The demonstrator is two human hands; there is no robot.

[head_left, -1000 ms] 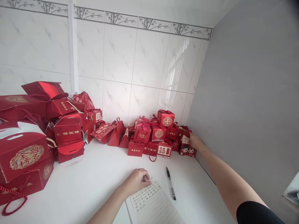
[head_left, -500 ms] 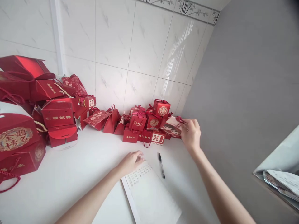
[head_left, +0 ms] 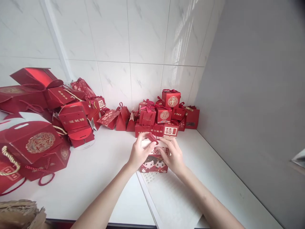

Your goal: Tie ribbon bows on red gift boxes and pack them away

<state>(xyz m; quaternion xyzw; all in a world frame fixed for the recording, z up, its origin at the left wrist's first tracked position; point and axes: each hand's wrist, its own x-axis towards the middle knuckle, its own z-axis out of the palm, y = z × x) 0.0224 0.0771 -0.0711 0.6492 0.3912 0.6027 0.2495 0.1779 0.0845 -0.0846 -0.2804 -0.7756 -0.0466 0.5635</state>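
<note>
A small red and white gift box (head_left: 154,165), printed with two cartoon figures, stands upright on the upper part of an open notebook (head_left: 173,197). From the left, my left hand (head_left: 139,152) grips the top of the box beside its dark red ribbon (head_left: 153,138). On the other side my right hand (head_left: 174,156) has its fingers bent around the box's top right edge and ribbon. Both hands are closed on the box, and they partly cover its upper face. Some handwriting shows on the notebook just below the box.
Behind my hands, several small red gift boxes (head_left: 164,114) are stacked against the tiled wall. A big pile of red boxes (head_left: 47,140) with rope handles fills the left side. Torn brown cardboard (head_left: 21,213) lies at the lower left. A grey wall (head_left: 245,95) borders the white table (head_left: 107,194) on the right.
My right hand has brought the gift box from the back right to the notebook. My left hand has left the page's top edge and taken hold of the box. The pen no longer shows.
</note>
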